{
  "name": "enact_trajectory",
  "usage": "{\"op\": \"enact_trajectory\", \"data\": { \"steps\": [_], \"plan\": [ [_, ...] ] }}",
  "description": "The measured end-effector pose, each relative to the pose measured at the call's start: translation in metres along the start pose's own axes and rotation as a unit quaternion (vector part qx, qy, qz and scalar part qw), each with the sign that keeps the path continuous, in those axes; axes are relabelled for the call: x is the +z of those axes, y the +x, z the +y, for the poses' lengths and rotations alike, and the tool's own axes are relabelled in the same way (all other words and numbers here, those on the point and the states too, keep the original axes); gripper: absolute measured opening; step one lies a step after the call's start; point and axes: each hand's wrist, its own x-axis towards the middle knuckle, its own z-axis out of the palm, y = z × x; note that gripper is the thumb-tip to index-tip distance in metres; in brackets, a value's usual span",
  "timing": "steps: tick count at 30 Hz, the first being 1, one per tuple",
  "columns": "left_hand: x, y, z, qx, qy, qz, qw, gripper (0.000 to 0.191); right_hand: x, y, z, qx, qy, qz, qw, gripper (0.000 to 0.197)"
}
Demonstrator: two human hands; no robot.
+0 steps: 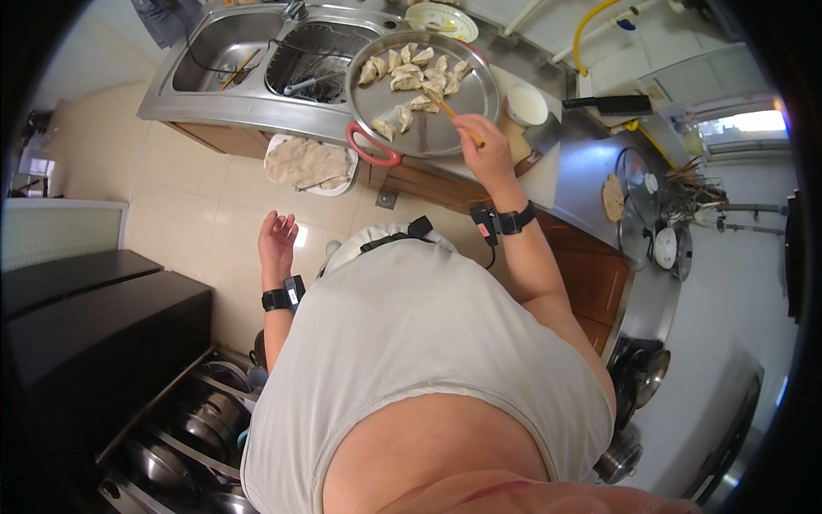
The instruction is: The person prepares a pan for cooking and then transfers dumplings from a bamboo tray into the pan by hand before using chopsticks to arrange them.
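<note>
My right hand grips a pair of wooden chopsticks over a wide, round metal pan with red handles. The chopstick tips reach one of the dumplings near the pan's middle; whether they pinch it cannot be told. Several more dumplings lie in the far half, and a pair sits closer to the near rim. My left hand hangs over the floor beside my body, palm up, fingers loosely curled, with nothing in it. Below the counter's front edge shows a white tray bearing flattened dough.
Left of the pan is a steel double sink with a wire basket. A white bowl stands right of the pan, a patterned plate behind it. Farther right are a black-handled knife and glass lids. Pot racks stand at lower left.
</note>
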Motion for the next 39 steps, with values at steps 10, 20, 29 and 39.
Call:
{"op": "enact_trajectory", "data": {
  "steps": [10,20,29,39],
  "plan": [
    [-0.003,0.007,0.011,-0.008,0.015,-0.021,1.0,0.013,-0.007,0.033,0.048,0.053,-0.008,0.11,0.993,0.012],
    [-0.011,0.01,0.011,-0.01,0.004,0.0,1.0,0.013,-0.026,0.044,0.044,0.042,-0.062,0.142,0.987,0.012],
    [-0.004,0.021,0.008,0.012,0.027,-0.009,1.0,0.01,-0.022,0.026,0.046,0.063,-0.083,0.092,0.99,0.013],
    [0.016,0.03,0.004,-0.012,0.009,-0.033,0.999,0.011,0.01,0.063,0.054,0.056,0.09,0.108,0.989,0.013]
  ]
}}
